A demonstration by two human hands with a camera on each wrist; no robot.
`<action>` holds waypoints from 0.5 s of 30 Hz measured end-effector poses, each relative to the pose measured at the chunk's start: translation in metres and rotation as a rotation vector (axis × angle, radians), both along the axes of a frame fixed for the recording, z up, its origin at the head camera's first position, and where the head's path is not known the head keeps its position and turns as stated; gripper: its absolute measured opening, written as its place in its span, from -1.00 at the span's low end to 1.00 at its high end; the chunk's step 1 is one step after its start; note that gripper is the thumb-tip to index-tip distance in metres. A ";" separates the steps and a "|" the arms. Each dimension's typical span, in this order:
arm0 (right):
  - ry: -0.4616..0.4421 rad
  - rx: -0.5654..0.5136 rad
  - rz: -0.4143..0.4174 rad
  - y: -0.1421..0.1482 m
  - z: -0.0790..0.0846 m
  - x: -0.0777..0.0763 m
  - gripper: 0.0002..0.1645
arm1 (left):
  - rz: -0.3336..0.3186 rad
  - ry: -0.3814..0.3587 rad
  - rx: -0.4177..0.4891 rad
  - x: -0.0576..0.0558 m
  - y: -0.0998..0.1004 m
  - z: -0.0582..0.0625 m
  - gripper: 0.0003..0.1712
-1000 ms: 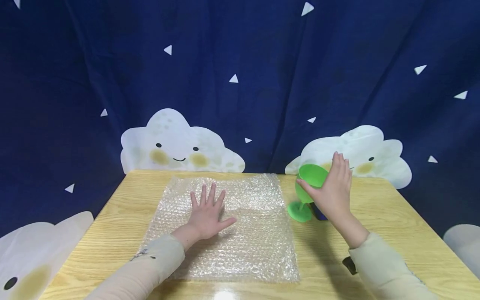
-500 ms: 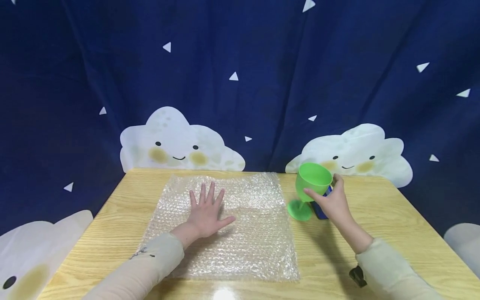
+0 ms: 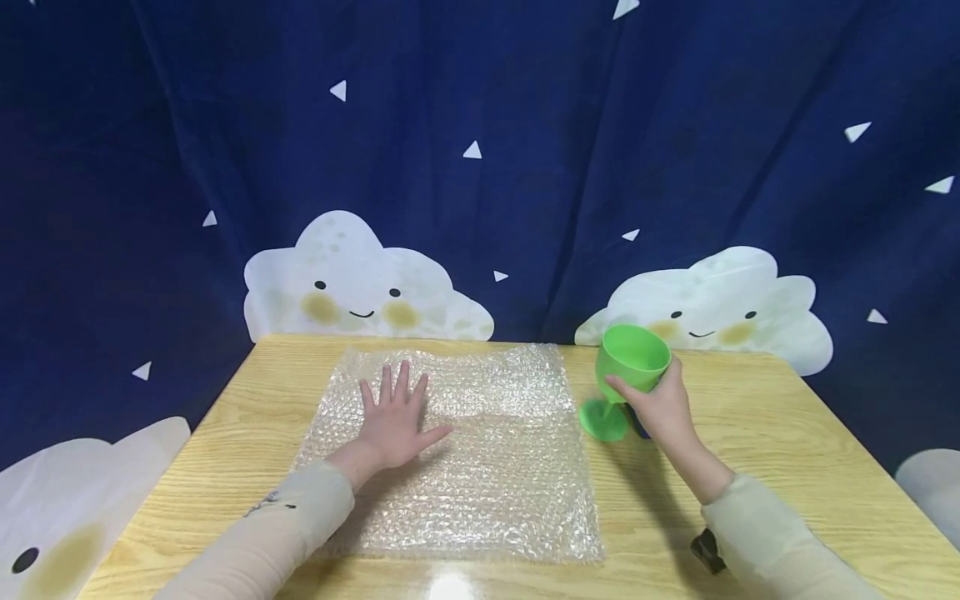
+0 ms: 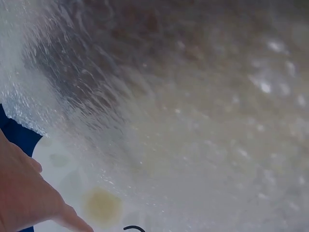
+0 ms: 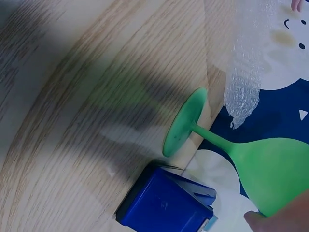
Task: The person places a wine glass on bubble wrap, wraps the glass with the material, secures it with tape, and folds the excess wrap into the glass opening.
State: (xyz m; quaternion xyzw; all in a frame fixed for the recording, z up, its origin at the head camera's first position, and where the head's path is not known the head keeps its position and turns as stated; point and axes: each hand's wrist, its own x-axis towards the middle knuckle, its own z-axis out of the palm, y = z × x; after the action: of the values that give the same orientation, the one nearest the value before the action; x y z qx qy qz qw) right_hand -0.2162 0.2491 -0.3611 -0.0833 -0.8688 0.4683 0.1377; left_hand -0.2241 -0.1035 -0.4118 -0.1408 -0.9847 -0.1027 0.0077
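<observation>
A green plastic goblet [image 3: 617, 375] stands at the right of the table, bowl upward, beside the bubble wrap. My right hand [image 3: 666, 408] grips its bowl, thumb across the near side and the fingers hidden behind. In the right wrist view the goblet's round foot [image 5: 186, 121] and thin stem show close over the wood, with the thumb [image 5: 285, 217] on the bowl. A sheet of clear bubble wrap [image 3: 517, 475] lies flat in the middle. Over its left part my left hand [image 3: 393, 425] is spread palm down, fingers apart; the sheet fills most of the left wrist view.
Right behind the goblet is a blue box-like object [image 5: 166, 203], mostly covered by the hand in the head view. A small dark object [image 3: 707, 552] lies by the right sleeve. The wooden table [image 3: 780, 433] ends at a dark blue curtain [image 3: 420, 108] printed with clouds.
My right hand has come down from the goblet's rim, with fingers raised, to wrap round the bowl. My left hand has slid slightly left over the bubble wrap.
</observation>
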 end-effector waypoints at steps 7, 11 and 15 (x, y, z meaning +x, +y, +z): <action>0.006 0.004 -0.052 0.000 -0.001 0.000 0.12 | 0.040 0.020 -0.009 -0.006 -0.018 0.000 0.00; 0.009 0.005 -0.047 0.000 0.000 0.003 0.11 | 0.101 0.013 -0.024 -0.012 -0.037 0.003 -0.01; 0.005 0.008 -0.036 0.000 0.000 0.006 0.12 | 0.174 -0.031 -0.028 -0.015 -0.061 0.007 -0.03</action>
State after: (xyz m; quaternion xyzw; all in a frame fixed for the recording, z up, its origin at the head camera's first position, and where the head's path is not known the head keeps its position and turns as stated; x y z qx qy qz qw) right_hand -0.2106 0.2495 -0.3608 -0.0970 -0.8686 0.4626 0.1486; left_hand -0.2393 -0.1649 -0.4047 -0.0533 -0.9945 -0.0901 -0.0008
